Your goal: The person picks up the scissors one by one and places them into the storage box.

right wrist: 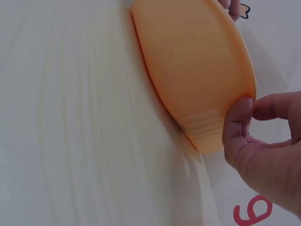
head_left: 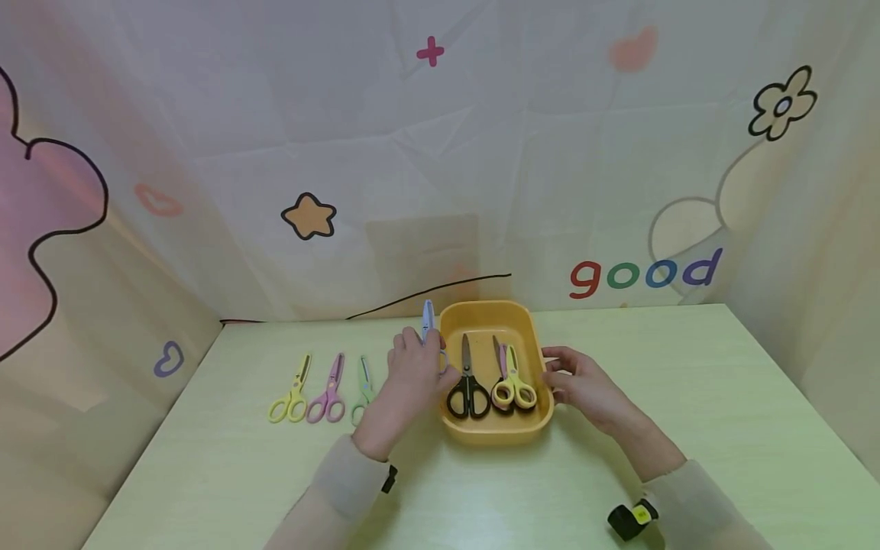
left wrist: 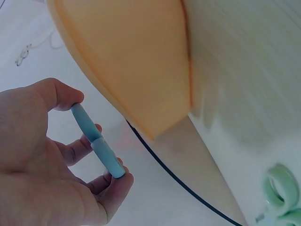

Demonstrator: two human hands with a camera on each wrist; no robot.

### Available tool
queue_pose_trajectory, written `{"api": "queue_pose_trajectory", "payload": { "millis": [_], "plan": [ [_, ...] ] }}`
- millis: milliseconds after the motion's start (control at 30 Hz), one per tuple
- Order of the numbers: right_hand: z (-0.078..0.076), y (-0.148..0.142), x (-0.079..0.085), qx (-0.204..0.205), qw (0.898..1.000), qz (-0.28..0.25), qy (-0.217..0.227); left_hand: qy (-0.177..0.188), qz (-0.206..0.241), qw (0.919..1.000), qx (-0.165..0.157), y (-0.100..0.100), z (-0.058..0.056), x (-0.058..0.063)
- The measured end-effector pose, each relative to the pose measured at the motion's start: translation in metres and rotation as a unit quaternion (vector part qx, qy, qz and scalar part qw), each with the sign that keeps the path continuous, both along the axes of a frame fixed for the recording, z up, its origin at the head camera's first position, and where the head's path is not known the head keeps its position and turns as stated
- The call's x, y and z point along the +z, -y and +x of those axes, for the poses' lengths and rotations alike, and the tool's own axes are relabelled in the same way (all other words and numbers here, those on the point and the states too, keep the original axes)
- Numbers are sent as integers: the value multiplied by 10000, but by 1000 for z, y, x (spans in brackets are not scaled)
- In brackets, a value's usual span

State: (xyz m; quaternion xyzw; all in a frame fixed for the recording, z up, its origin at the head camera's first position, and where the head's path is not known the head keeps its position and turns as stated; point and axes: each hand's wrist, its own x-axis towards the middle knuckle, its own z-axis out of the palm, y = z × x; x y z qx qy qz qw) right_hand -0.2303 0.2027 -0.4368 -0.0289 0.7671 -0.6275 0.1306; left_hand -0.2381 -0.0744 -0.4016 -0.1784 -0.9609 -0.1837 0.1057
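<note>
My left hand (head_left: 415, 370) holds light blue scissors (head_left: 428, 317) by the handles, blades pointing away, just beside the left rim of a yellow-orange tray (head_left: 490, 438). In the left wrist view, thumb and fingers grip the pale blue handle rings (left wrist: 107, 157). The tray's right rim is pinched by my right hand (head_left: 584, 387), thumb outside on the wall in the right wrist view. Inside the tray lie black-handled scissors (head_left: 469, 399) on the left. Yellow scissors (head_left: 514, 382) lie at the right over pink ones and another dark-handled pair, both partly covered.
Left of the tray, yellow scissors (head_left: 292, 397), pink scissors (head_left: 330, 397) and green scissors (head_left: 364, 382) lie in a row on the pale green table (head_left: 227, 458). My left forearm partly covers the green pair. A printed curtain (head_left: 385, 114) stands behind the table.
</note>
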Motion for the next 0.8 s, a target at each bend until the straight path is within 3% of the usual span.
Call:
{"api": "queue_pose_trajectory", "payload": {
  "millis": [300, 500, 800],
  "plan": [
    [0, 0, 0, -11, 10000, 9, 26, 190, 126, 9993, -291, -20, 7, 5],
    [0, -1, 0, 0, 10000, 22, -2, 254, 185, 9981, -528, -30, 9, 3],
    [-1, -2, -1, 28, 10000, -5, -3, 262, -311, 9974, -600, -43, 9, -9]
  ]
}}
